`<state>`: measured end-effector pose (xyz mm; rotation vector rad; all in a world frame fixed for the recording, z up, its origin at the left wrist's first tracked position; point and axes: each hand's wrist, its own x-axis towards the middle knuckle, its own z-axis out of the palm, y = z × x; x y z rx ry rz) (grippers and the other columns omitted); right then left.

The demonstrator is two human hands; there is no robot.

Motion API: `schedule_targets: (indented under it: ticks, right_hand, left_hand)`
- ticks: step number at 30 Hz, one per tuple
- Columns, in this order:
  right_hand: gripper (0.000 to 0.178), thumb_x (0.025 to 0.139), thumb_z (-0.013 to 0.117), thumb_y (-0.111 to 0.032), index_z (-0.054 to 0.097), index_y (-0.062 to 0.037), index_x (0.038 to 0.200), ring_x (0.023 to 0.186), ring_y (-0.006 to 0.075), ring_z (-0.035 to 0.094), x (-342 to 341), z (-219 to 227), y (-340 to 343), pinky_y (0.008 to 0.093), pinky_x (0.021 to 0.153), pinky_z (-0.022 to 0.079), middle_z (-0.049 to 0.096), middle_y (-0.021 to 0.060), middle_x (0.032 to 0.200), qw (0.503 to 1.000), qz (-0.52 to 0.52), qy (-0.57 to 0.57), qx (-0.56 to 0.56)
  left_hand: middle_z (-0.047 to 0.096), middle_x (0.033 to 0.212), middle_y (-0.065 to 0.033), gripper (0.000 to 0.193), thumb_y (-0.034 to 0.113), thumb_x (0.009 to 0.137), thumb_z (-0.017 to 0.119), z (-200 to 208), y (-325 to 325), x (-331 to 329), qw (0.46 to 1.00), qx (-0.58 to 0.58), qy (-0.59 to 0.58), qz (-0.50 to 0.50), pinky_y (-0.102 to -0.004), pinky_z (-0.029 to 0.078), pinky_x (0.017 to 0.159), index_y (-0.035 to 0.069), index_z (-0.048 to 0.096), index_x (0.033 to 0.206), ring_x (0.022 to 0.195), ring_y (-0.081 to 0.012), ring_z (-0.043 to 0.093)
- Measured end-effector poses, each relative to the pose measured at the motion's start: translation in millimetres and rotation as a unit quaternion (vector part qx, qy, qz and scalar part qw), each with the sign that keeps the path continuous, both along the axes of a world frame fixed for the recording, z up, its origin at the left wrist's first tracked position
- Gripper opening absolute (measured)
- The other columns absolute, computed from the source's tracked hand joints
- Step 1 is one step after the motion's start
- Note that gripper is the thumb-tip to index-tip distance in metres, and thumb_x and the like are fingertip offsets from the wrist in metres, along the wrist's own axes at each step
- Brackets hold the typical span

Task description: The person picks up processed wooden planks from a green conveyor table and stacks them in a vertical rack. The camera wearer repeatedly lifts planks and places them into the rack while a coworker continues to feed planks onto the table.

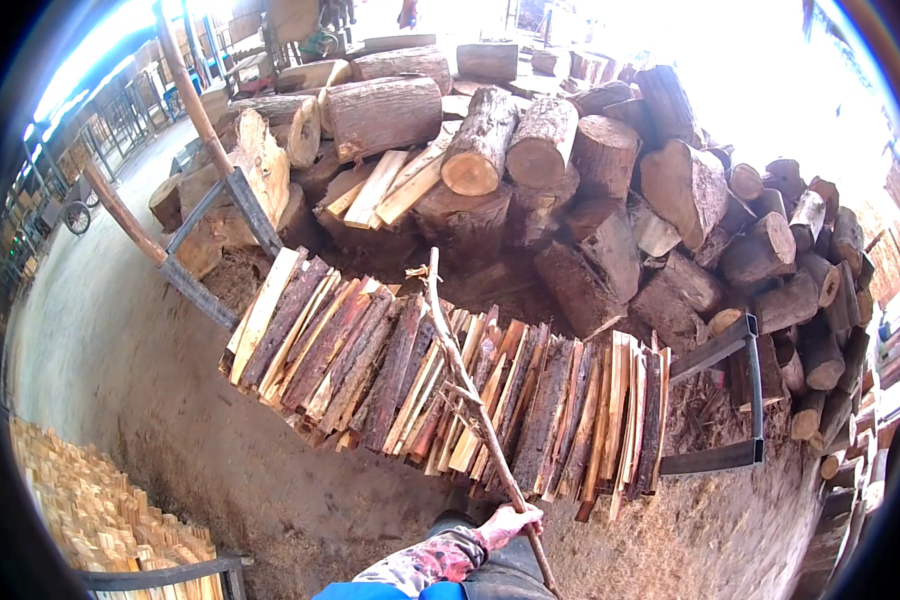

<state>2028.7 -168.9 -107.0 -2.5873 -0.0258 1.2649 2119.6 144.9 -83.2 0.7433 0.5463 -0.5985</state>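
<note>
Gripping a long, thin stick, the fingers of one hand are curled tight around its lower part. Which hand it is cannot be told for certain — the forearm, in a mottled sleeve with a blue cuff, rises from the bottom edge near the middle of the view, and it reads as the left. No second hand is in sight.

From the grip the stick runs up and leftward, knobbly with short side twigs, lying across a row of split planks and ending at a frayed tip near the far edge of that row. The planks, reddish bark and pale cut faces, lean side by side in a dark metal frame. Behind them rises a big heap of round logs with sawn ends showing. At lower left sits a stack of small pale wood pieces. Bare earth and sawdust — the ground — lies between.
</note>
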Motion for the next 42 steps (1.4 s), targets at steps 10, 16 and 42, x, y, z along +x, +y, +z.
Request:
schedule_targets:
  ticks: [10, 16, 42]
  right_hand:
    - [0.043, 0.085, 0.059, -0.051, 0.067, -0.0089, 0.091, 0.086, 0.04, 0.065, 3.6, -42.7, -38.3, 0.0497, 0.075, 0.051, 0.067, 0.02, 0.085, 0.996, 0.079, 0.047, -0.018]
    - [0.042, 0.083, 0.064, -0.051, 0.068, -0.0091, 0.086, 0.081, 0.0384, 0.066, 47.3, -54.6, -36.7, 0.0491, 0.073, 0.052, 0.068, 0.0184, 0.08, 0.987, 0.162, -0.002, 0.018]
    - [0.026, 0.088, 0.065, -0.03, 0.067, -0.0062, 0.099, 0.08, 0.0368, 0.067, 96.8, 56.2, 396.5, 0.0428, 0.066, 0.051, 0.066, 0.02, 0.08, 0.918, 0.181, -0.097, 0.339]
  left_hand:
    - [0.067, 0.086, -0.0046, 0.013, 0.02, 0.092, 0.064, 8.7, -9.3, 27.9, 0.995, 0.092, -0.006, -0.02, -0.0319, 0.054, 0.075, 0.008, 0.064, 0.095, 0.081, -0.0156, 0.065]
    - [0.066, 0.078, -0.0029, 0.013, 0.019, 0.091, 0.063, 43.3, -0.1, 84.0, 0.978, 0.193, -0.077, -0.013, -0.028, 0.05, 0.065, 0.007, 0.061, 0.087, 0.072, -0.0123, 0.062]
    - [0.061, 0.104, -0.0017, 0.033, 0.013, 0.096, 0.06, 162.8, 256.7, 81.8, 0.873, 0.257, -0.359, 0.209, -0.0232, 0.05, 0.085, -0.002, 0.052, 0.124, 0.094, -0.008, 0.059]
